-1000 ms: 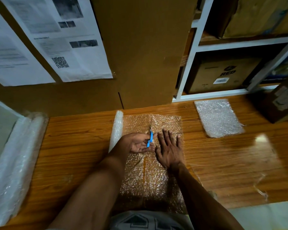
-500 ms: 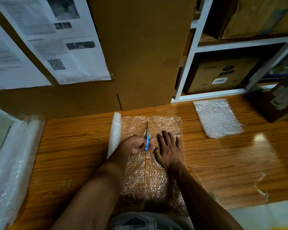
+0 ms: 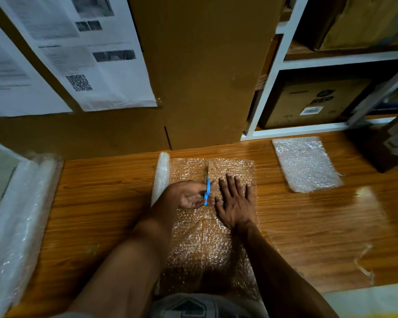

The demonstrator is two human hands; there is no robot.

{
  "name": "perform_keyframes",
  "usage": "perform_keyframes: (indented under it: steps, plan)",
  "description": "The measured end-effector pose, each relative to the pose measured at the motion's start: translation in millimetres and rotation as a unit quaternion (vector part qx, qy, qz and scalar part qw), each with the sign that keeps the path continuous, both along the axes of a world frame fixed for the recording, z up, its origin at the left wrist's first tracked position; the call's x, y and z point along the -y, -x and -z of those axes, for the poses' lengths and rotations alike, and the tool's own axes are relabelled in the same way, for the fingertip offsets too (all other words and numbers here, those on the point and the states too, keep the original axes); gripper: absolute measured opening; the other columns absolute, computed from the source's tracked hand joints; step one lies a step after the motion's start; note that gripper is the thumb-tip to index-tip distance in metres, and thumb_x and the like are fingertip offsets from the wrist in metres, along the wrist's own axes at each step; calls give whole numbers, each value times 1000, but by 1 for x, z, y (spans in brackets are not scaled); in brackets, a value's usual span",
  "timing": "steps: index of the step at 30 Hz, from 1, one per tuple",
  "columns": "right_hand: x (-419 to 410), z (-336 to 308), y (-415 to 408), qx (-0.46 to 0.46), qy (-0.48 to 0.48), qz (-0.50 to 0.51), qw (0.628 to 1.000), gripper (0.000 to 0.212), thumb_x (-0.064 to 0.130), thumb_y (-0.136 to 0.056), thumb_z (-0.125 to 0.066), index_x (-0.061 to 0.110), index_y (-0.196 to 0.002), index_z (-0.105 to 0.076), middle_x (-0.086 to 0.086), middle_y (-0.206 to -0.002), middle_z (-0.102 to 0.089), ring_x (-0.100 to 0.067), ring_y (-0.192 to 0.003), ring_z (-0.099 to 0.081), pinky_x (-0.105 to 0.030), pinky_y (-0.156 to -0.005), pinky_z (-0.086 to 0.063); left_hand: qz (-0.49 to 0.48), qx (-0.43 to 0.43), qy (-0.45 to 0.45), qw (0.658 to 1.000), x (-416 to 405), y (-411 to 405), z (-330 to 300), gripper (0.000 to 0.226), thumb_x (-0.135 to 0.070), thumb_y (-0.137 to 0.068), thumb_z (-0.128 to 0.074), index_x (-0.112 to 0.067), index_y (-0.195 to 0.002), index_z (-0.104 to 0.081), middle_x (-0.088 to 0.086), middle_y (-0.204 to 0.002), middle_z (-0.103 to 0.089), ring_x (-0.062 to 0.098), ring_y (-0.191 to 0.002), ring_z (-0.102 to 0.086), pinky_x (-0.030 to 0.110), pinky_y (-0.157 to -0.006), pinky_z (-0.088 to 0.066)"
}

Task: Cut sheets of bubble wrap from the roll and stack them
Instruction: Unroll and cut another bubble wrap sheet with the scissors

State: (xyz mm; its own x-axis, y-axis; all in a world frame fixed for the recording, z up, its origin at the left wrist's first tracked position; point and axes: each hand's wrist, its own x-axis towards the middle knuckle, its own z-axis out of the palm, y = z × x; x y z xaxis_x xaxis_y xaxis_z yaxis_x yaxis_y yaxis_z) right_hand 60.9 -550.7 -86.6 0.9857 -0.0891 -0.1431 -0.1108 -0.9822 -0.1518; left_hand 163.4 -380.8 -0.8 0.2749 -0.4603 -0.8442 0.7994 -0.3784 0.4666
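Note:
A sheet of bubble wrap point(image 3: 230, 168) lies unrolled across the wooden table point(image 3: 101, 191), still joined to its small roll point(image 3: 160, 175) on the left. My left hand point(image 3: 189, 196) grips blue-handled scissors point(image 3: 207, 187), whose blades point away from me along a cut line running up the sheet's middle. My right hand point(image 3: 236, 203) presses flat, fingers spread, on the wrap just right of the scissors. A cut sheet stack point(image 3: 306, 164) lies at the back right of the table.
A large bubble wrap roll point(image 3: 16, 216) lies along the table's left edge. A tall cardboard box point(image 3: 205, 72) and papers point(image 3: 90, 53) stand behind the table. White shelving point(image 3: 274, 72) with boxes fills the back right, and a dark box point(image 3: 391, 143) sits at the table's far right.
The scissors have advanced away from me along the cut line, and my left hand has followed them. My right hand has stayed pressed on the wrap.

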Motion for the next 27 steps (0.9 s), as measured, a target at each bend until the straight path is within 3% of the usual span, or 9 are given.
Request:
perform_keyframes:
  steps: [3,8,11,15,20,23,27]
  plan:
    - [0,-1,0,3,-2,-3,1000,76,64,-101,-9,28,-167,-1,-2,-174,15,-24,-160,15,-58,-128,2,28,0,3,1000,4,-6,-3,85,-64,-69,-72,-1,-123,-60,13,-118,-70,17,-98,-70,20,-61,-57]
    - [0,-2,0,8,-9,1,1000,75,66,-102,-8,29,-167,-1,-1,-174,14,-25,-160,14,-58,-128,3,-11,9,-1,1000,10,-12,4,49,-51,-93,-63,-6,-113,-63,15,-124,-65,18,-90,-72,18,-57,-56]
    - [0,-1,0,6,-10,1,1000,74,67,-103,-7,30,-167,0,0,-173,16,-24,-160,16,-57,-128,5,-22,14,-3,1000,12,-13,5,52,-50,-90,-70,-3,-110,-63,16,-111,-69,17,-80,-73,18,-54,-56]
    - [1,3,-1,3,-8,2,1000,74,66,-103,-11,31,-167,0,-1,-173,18,-24,-160,16,-59,-128,2,-53,20,1,998,12,-15,9,63,-39,-78,-82,1,-121,-60,17,-103,-72,22,-92,-68,18,-49,-56]
    - [1,4,-1,4,-9,1,1000,75,64,-102,-17,29,-167,-2,0,-174,16,-24,-160,15,-59,-128,1,-118,54,-16,991,15,-15,14,12,-7,-100,-61,-3,-110,-66,18,-97,-70,19,-77,-74,13,-40,-48]
    - [2,4,-1,6,-10,-3,1000,75,63,-102,-18,29,-167,-2,-1,-174,14,-24,-160,14,-59,-128,-1,-116,77,-18,990,17,-13,12,15,-3,-100,-59,3,-112,-66,14,-91,-71,15,-66,-74,13,-38,-44]
    - [2,5,-2,6,-14,-1,1000,74,63,-103,-16,28,-167,-2,-2,-174,13,-24,-161,13,-59,-128,0,-138,77,6,987,13,-14,6,20,-1,-101,-56,6,-118,-63,16,-99,-70,17,-71,-76,13,-44,-51]
